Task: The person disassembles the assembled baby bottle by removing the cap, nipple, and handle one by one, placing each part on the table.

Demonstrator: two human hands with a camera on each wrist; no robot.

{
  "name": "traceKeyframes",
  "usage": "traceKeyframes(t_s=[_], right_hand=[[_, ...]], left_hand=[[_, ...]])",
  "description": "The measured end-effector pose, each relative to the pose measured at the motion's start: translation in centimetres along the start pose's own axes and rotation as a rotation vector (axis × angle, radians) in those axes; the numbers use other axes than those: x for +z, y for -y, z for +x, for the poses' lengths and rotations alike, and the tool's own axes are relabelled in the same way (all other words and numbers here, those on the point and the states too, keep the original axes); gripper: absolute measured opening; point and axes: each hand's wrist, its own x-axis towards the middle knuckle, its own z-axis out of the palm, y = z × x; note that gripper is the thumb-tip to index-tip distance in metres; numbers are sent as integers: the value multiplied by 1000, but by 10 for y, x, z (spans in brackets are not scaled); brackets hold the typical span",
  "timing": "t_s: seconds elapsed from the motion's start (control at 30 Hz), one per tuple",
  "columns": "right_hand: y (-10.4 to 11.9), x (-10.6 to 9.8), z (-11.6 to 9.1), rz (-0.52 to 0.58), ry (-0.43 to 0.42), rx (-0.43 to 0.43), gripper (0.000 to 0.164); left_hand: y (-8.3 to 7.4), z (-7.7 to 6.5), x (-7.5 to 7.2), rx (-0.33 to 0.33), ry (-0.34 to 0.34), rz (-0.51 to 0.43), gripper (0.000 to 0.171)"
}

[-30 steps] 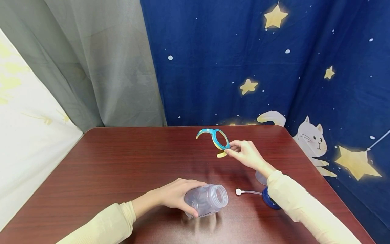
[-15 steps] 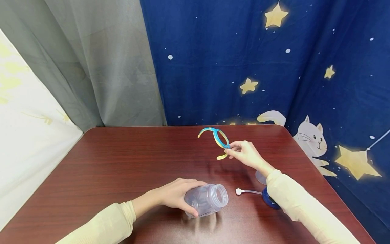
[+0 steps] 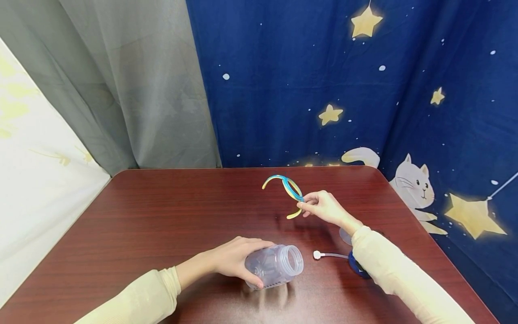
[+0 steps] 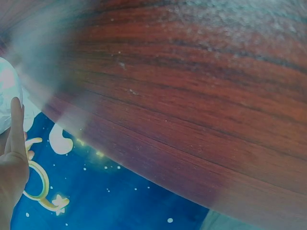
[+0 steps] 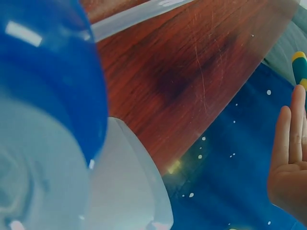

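In the head view, a clear plastic bottle [image 3: 272, 266] lies tipped on its side, its threaded mouth uncovered and facing right. My left hand [image 3: 238, 258] grips its body from the left, thumb at the front. Farther back, my right hand [image 3: 325, 209] pinches the edge of a blue and yellow two-handled bottle grip ring [image 3: 288, 188], held up above the table. Its two curved handles stick out to the upper left and downward. The left wrist view catches the bottle [image 4: 8, 91] and fingers only at its left edge.
Beside the right forearm lies a blue lid [image 3: 356, 266], partly hidden by the sleeve, with a clear straw [image 3: 335, 255] ending in a white weight [image 3: 317, 255]. A clear cover [image 3: 345, 235] sits just behind it. The reddish-brown table [image 3: 162, 211] reaches back to curtains.
My right hand has come slightly lower and nearer, turning the grip ring so that its opening looks narrower. The left hand and bottle stay in place.
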Motion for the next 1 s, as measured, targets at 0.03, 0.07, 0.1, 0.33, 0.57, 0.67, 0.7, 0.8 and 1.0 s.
traceKeyframes(t_s=[0.03,0.07,0.1,0.33,0.57,0.67,0.7,0.8,1.0], right_hand=[[-1,0,0,14,8,9,27],[-2,0,0,34,15,18,27],[-3,1,0,51,20,26,27],[-9,3,1,136,47,76,28],[-11,6,-1,166,71,132,32],[-13,9,-1,182,79,153,32],[-14,10,-2,187,83,155,32],[-16,13,-2,211,85,171,30],[-19,17,-2,241,94,179,29]], left_hand=[[0,0,0,2,0,2,77],[0,0,0,3,0,4,77],[0,0,0,4,0,5,78],[0,0,0,2,-1,6,78],[-1,1,1,6,-2,0,77],[-1,1,1,4,-1,-3,77],[-1,1,1,4,0,-5,77],[0,0,1,8,-3,-6,77],[1,-1,1,18,-10,1,78]])
